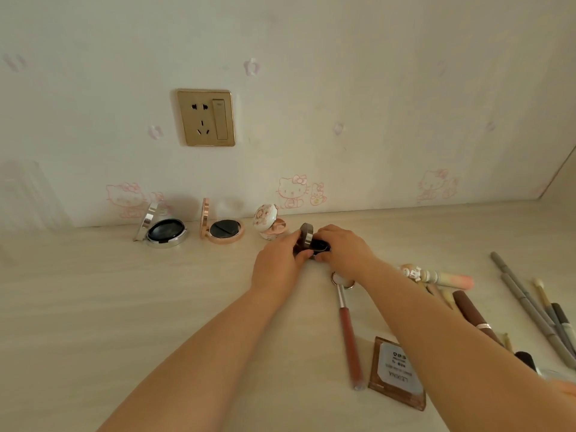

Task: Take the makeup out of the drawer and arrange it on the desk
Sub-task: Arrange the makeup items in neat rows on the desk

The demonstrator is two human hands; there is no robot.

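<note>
Both my hands hold a small dark compact (309,240) on the pale desk (124,307), its lid standing up. My left hand (277,263) grips its left side and my right hand (346,251) its right side. To the left, along the wall, stand three open compacts: a silver one (162,230), a rose-gold one (222,229) and a white patterned one (268,222). The drawer is out of view.
A red-handled brush (348,332) and a brown square palette (394,374) lie under my right forearm. Several pencils, brushes and a pink tube (442,277) lie at the right. A gold wall socket (205,117) sits above the desk.
</note>
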